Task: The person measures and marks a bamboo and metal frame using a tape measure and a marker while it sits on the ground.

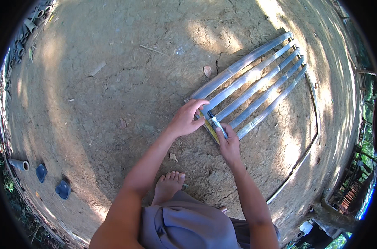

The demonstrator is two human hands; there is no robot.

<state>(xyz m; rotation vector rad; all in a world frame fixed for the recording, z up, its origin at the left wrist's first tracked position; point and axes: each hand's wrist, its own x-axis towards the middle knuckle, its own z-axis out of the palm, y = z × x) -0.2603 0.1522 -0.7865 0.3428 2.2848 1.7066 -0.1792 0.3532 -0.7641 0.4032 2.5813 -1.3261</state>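
On the ground lies a frame of several split bamboo slats [254, 76], set side by side, running from my hands to the far right. The yellow blade of a tape measure [209, 128] stretches across their near ends. My left hand [186, 119] is at the outermost slat's near end, thumb and fingers curled around the blade's upper part. Closed around a white and blue marker [216, 125] with a dark tip, my right hand [228, 143] rests by the lower end of the blade. Its palm hides whatever else it may hold.
A long thin pole [294, 170] lies bent-looking on the earth at right. Two dark sandals [63, 189] and a short bamboo tube [19, 164] are at the left. Cut bamboo tubes [30, 25] are piled at the far left. My bare foot [168, 186] stands close by.
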